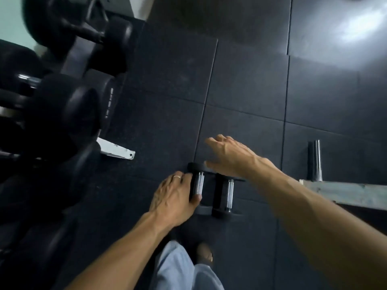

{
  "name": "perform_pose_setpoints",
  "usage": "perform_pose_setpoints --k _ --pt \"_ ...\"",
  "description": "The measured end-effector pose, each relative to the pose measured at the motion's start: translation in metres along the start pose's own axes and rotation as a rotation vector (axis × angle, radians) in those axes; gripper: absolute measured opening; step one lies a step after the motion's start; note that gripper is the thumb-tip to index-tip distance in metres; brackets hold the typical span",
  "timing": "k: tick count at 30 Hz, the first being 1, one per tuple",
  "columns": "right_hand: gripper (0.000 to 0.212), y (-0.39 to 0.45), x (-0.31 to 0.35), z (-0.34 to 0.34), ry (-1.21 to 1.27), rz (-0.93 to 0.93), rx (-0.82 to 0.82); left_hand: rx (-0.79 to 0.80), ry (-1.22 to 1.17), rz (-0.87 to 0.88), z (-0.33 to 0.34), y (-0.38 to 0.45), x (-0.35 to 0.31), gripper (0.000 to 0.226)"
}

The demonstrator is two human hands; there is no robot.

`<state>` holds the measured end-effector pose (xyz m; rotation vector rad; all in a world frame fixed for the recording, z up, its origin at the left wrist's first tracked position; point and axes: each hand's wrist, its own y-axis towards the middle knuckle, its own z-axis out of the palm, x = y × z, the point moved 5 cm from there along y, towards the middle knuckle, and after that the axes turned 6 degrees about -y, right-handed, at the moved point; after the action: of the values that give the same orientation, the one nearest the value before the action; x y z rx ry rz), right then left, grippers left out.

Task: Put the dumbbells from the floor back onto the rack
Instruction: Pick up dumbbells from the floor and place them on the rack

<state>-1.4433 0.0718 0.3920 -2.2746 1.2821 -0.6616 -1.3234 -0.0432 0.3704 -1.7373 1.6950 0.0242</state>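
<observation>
while the left hand (174,197) curls round the handle of one floor dumbbell (198,185), its twin (225,195) lies just beside its thumb; the right hand (228,156) hovers spread, holding nothing. a one-sided lift could knock the twin rolling; the rack (69,65) stands well beyond the left knuckles.

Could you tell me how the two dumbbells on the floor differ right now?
The left dumbbell has the left hand curling round its handle; the right dumbbell is untouched, with the open right hand hovering above it. The left one lies a little farther from the person, the right one nearer. Both are small, with black heads and chrome handles, and lie parallel on the floor mat.
</observation>
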Motion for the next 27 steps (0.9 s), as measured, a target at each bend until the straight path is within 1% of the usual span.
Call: perform_pose_setpoints --k 4,6,10,13,16,19,23,24,27 --pt "0.054 0.043 -0.039 0.093 0.044 0.059 0.069 0.099 -0.047 -0.056 0.087 0.049 0.037 0.059" --pt "0.06 0.064 -0.055 0.137 0.08 0.079 0.068 0.145 -0.088 -0.092 0.132 0.071 0.054 0.06" --pt "0.078 0.108 -0.084 0.213 0.134 0.075 0.02 0.214 -0.184 -0.202 0.218 0.114 0.086 0.066" --pt "0.084 0.144 -0.1 0.258 0.154 0.03 -0.022 0.231 -0.31 -0.323 0.272 0.147 0.108 0.071" --pt "0.084 0.174 -0.113 0.297 0.186 -0.02 -0.04 0.252 -0.447 -0.421 0.318 0.174 0.127 0.076" --pt "0.077 0.191 -0.121 0.319 0.215 -0.047 -0.117 0.265 -0.538 -0.421 0.352 0.19 0.139 0.068" --pt "0.047 0.205 -0.128 0.327 0.223 -0.063 -0.252 0.23 -0.622 -0.401 0.369 0.198 0.147 0.059" --pt "0.042 0.207 -0.128 0.327 0.222 -0.061 -0.266 0.235 -0.636 -0.408 0.369 0.197 0.147 0.058" --pt "0.038 0.207 -0.128 0.328 0.245 -0.077 -0.274 0.222 -0.658 -0.411 0.366 0.194 0.145 0.056"
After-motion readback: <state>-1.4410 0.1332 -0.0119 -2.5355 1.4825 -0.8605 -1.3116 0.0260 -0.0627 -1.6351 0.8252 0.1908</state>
